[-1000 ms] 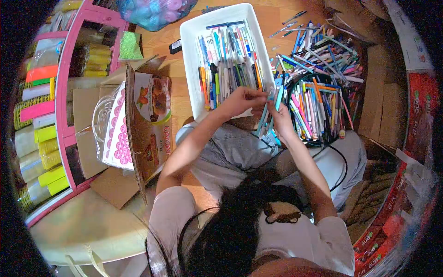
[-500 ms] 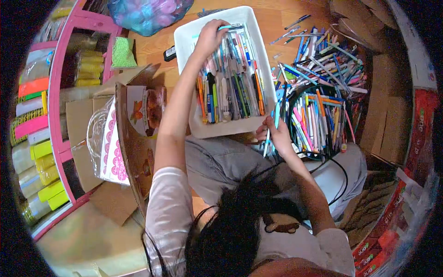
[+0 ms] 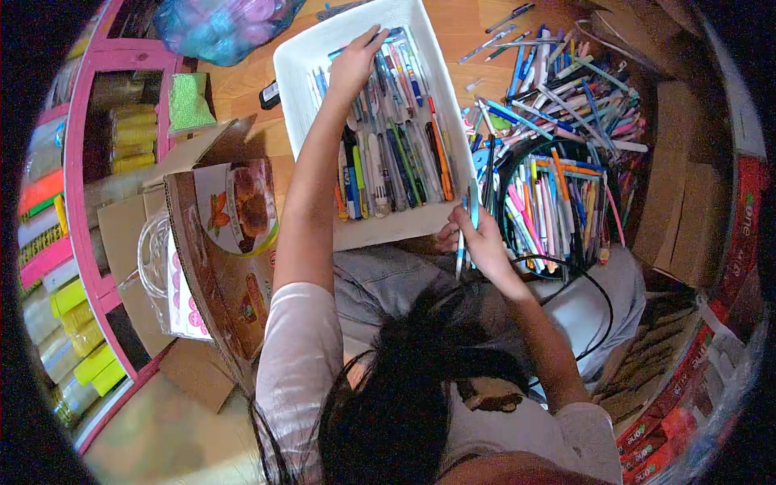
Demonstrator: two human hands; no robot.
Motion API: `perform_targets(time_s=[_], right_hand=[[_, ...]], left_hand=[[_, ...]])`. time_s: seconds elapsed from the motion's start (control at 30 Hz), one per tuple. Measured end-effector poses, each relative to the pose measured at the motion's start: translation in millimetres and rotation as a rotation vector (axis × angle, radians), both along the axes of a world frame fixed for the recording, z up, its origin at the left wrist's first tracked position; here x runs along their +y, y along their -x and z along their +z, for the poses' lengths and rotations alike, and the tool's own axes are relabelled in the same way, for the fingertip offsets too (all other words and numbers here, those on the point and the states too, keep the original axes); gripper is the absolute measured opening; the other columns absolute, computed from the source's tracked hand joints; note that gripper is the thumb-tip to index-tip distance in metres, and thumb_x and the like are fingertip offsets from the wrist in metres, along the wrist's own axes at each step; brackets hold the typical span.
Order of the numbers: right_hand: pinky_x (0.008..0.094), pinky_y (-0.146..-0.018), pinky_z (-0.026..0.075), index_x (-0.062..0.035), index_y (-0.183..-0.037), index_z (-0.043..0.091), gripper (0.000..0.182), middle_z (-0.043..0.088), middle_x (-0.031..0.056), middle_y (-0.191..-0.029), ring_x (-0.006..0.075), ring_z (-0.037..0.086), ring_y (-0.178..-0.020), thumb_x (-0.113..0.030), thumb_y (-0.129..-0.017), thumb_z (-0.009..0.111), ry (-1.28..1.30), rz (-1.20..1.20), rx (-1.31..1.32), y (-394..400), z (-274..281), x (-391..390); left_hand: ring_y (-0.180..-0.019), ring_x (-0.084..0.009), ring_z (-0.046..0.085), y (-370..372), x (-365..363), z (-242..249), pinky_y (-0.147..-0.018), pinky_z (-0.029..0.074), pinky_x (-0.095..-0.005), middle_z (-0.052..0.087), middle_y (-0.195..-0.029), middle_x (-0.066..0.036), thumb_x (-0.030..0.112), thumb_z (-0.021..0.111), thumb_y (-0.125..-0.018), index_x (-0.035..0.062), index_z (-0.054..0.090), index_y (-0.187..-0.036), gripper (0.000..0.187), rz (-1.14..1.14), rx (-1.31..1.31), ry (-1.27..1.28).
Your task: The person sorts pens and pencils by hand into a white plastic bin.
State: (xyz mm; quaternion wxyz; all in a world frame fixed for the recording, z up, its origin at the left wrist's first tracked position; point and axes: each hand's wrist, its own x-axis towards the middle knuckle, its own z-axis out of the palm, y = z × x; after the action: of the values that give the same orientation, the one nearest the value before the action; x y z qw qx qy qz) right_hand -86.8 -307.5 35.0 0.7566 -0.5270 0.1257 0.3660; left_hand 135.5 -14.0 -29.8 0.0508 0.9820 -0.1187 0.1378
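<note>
My left hand (image 3: 353,66) reaches into the far end of a white plastic tray (image 3: 293,87). Its fingers are closed on a blue pen (image 3: 394,35) lying crosswise there. Below it, rows of pens and markers (image 3: 398,166) fill the tray lengthwise, orange, green and black ones among them. Just off the tray's near right corner, my right hand (image 3: 482,241) grips a few slim pens, a light blue pen (image 3: 474,198) among them, held upright. Its lower fingers are partly hidden.
To the right lies a loose heap of pens (image 3: 566,105), with a dark-rimmed container of pens (image 3: 541,206) nearer me. An open cardboard box (image 3: 214,267) stands left, beside a pink shelf (image 3: 85,153). A bag of blue and pink items (image 3: 226,28) sits at the back.
The whole view has shifted slightly, and the tray appears further left. My left hand stays at the tray's far end, where the light blue pen beside it now looks darker blue. My right hand keeps its pens.
</note>
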Motion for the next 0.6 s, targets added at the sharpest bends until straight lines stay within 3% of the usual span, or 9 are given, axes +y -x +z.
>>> perform_targets(time_s=[0.13,0.23,0.33,0.43,0.5,0.6], right_hand=[[0.0267,-0.051,0.049,-0.0021,-0.09,0.041,0.025,0.058,0.0144,-0.069,0.0219,0.062,-0.059,-0.027,-0.092,0.041,0.093,0.059,-0.131,1.4,-9.9,-0.2],[0.027,-0.052,0.05,-0.0016,-0.092,0.042,0.028,0.058,0.0143,-0.069,0.0226,0.062,-0.06,-0.03,-0.092,0.04,-0.003,0.022,-0.041,-0.3,-3.9,0.4],[0.0269,-0.052,0.05,-0.001,-0.094,0.042,0.032,0.058,0.0143,-0.07,0.0219,0.062,-0.061,-0.033,-0.092,0.04,0.002,0.047,-0.009,-1.4,2.2,-1.4],[0.0266,-0.052,0.05,-0.0007,-0.097,0.043,0.034,0.058,0.0139,-0.071,0.021,0.062,-0.062,-0.034,-0.092,0.039,-0.011,0.043,-0.067,-0.2,-3.0,-3.4],[0.0256,-0.054,0.049,-0.001,-0.098,0.045,0.036,0.06,0.0139,-0.078,0.0204,0.062,-0.068,-0.035,-0.092,0.039,-0.047,0.023,-0.019,-1.6,8.6,-3.3],[0.0274,-0.062,0.047,-0.0008,-0.1,0.048,0.038,0.06,0.0117,-0.084,0.0185,0.06,-0.073,-0.037,-0.092,0.039,0.087,0.155,-0.21,5.1,-5.3,-4.5]], left_hand=[[-0.115,-0.0252,0.044,5.1,-0.8,3.3,-0.085,0.046,-0.037,0.042,-0.13,-0.004,-0.001,0.047,-0.073,0.0198,0.042,-0.127,0.057,-0.039,0.034,-0.004],[-0.118,-0.026,0.041,4.9,2.0,14.6,-0.093,0.04,-0.0362,0.041,-0.13,-0.007,0.002,0.044,-0.077,0.0143,0.038,-0.129,0.054,-0.155,-0.12,-0.25],[-0.114,-0.0285,0.045,28.2,-16.1,44.9,-0.094,0.038,-0.0355,0.047,-0.123,-0.012,0.008,0.046,-0.081,0.0088,0.045,-0.122,0.042,-0.017,-0.241,0.23],[-0.105,-0.028,0.052,89.2,-48.3,96.2,-0.089,0.04,-0.0342,0.056,-0.11,-0.015,0.018,0.047,-0.086,0.0052,0.055,-0.112,0.03,0.202,0.113,0.76],[-0.093,-0.0222,0.059,143.9,-65.9,106.5,-0.083,0.042,-0.0313,0.063,-0.096,-0.013,0.025,0.049,-0.087,0.0024,0.06,-0.103,0.029,0.204,0.469,0.949],[-0.082,-0.012,0.056,218.2,-113.2,122.6,-0.075,0.044,-0.0286,0.064,-0.09,-0.007,0.029,0.052,-0.086,-0.0004,0.059,-0.103,0.035,0.11,0.747,1.119]])
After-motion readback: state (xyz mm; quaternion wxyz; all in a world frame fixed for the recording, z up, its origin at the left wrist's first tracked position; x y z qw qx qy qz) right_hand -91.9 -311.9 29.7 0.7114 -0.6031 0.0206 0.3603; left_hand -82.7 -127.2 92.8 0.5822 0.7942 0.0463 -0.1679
